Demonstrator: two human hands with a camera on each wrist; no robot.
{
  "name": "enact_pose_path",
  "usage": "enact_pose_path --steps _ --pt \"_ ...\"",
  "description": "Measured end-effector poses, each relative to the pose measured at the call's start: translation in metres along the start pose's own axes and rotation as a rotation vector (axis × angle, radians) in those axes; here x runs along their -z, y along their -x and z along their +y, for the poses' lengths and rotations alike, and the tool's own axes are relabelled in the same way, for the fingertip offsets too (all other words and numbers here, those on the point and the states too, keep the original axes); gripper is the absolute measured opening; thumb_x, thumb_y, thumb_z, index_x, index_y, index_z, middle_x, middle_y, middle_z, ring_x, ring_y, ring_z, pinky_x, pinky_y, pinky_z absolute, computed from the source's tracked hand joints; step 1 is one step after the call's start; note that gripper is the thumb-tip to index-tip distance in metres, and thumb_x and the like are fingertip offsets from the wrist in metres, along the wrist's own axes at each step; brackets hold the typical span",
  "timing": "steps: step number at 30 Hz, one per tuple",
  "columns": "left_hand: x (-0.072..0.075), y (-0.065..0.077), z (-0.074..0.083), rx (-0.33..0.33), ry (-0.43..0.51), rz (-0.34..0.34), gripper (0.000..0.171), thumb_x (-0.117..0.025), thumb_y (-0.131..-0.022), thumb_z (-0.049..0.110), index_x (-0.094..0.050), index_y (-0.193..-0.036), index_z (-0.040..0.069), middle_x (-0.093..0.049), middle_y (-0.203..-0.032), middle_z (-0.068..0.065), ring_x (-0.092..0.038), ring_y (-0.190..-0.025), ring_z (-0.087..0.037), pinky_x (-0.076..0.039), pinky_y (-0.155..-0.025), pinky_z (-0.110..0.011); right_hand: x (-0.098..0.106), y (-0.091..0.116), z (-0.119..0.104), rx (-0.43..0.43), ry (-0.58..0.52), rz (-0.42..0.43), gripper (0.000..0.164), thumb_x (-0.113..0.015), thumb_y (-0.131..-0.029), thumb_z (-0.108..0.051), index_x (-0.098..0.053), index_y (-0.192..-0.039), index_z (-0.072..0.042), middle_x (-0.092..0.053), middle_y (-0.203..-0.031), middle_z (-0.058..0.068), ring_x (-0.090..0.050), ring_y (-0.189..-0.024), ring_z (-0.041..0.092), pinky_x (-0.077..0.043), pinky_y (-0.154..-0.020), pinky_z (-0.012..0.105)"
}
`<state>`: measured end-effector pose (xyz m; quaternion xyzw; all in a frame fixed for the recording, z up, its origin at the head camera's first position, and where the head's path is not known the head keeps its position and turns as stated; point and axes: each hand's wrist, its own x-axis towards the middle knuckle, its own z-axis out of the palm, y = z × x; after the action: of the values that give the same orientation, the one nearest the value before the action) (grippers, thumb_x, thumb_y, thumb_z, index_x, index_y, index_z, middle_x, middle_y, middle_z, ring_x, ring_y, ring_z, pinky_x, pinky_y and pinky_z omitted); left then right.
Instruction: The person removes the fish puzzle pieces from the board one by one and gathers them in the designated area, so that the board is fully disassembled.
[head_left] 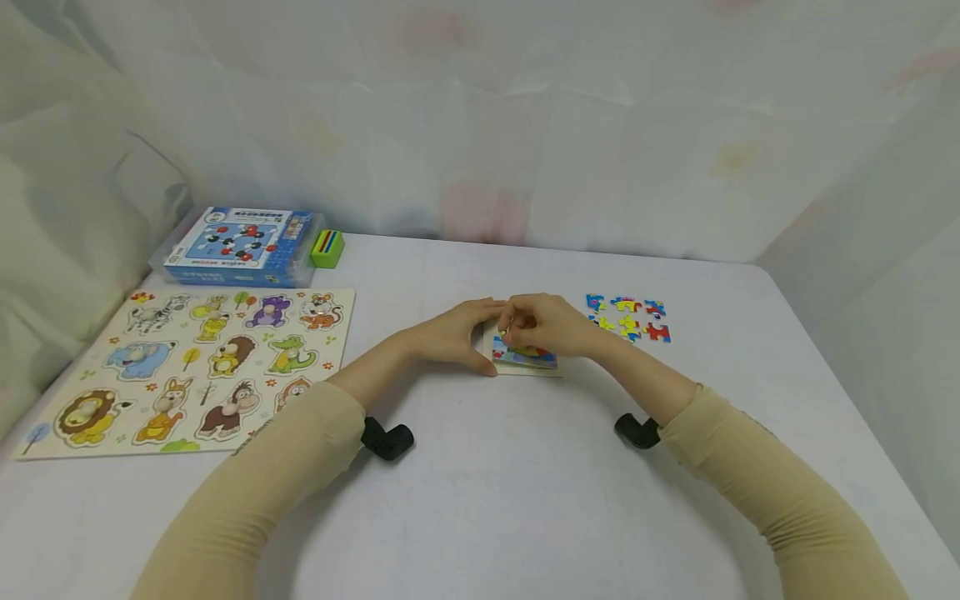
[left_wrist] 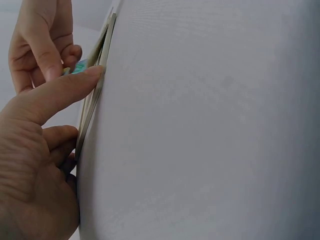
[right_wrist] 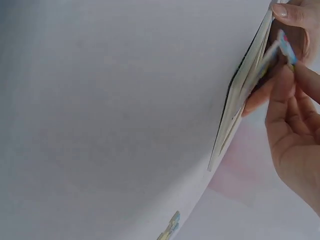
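A small puzzle board (head_left: pixel 528 372) with a pale rim and a colourful picture lies on the table in front of me. My left hand (head_left: pixel 453 336) holds it at its left side, thumb at the near corner and fingers at the far edge. In the left wrist view, the thumb (left_wrist: pixel 67 95) rests on the board's edge (left_wrist: pixel 102 75). Over the board, my right hand (head_left: pixel 547 325) pinches a small puzzle piece (right_wrist: pixel 286 47) between thumb and fingertips. From the side, the board shows layers, the upper one slanting. Part of the picture is hidden under the right hand.
Several loose jigsaw pieces (head_left: pixel 628 327) lie right of the board. To the left is a large animal puzzle board (head_left: pixel 191 358). Behind it stand a blue molecule-model box (head_left: pixel 240 246) and a green block (head_left: pixel 327 250) with coloured stripes. White cloth hangs behind the table.
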<state>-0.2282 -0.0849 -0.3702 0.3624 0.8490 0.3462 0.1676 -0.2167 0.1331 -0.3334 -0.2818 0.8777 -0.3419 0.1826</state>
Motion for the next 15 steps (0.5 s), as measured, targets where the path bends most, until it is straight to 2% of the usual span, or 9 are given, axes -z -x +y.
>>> enact_pose_path --steps 7,11,15 --pt "0.0 0.0 0.0 0.033 -0.009 -0.006 0.094 -0.085 -0.074 0.03 -0.037 -0.153 0.014 -0.035 -0.161 0.001 -0.016 -0.156 -0.028 -0.014 -0.128 -0.049 0.015 0.004 -0.003 -0.059 -0.179 0.01 0.016 -0.067 -0.094 -0.018 -0.063 -0.106 -0.009 -0.066 -0.091 0.009 -0.067 -0.079 0.02 -0.061 -0.076 0.031" --pt "0.0 0.0 0.001 0.042 -0.026 -0.003 0.097 -0.084 -0.074 0.031 -0.035 -0.154 0.01 -0.034 -0.162 -0.002 -0.016 -0.156 -0.029 -0.014 -0.129 -0.047 0.021 0.005 -0.002 -0.096 -0.267 0.007 0.017 -0.066 -0.094 -0.017 -0.061 -0.107 -0.007 -0.063 -0.092 0.01 -0.071 -0.082 0.023 -0.063 -0.08 0.037" --pt "0.0 0.0 0.001 0.062 -0.032 -0.006 0.097 -0.084 -0.074 0.031 -0.034 -0.153 0.008 -0.033 -0.162 -0.002 -0.015 -0.156 -0.028 -0.014 -0.129 -0.047 0.018 0.004 0.003 -0.106 -0.29 -0.016 0.018 -0.066 -0.094 -0.017 -0.061 -0.108 -0.006 -0.062 -0.091 0.008 -0.072 -0.082 0.023 -0.062 -0.08 0.037"
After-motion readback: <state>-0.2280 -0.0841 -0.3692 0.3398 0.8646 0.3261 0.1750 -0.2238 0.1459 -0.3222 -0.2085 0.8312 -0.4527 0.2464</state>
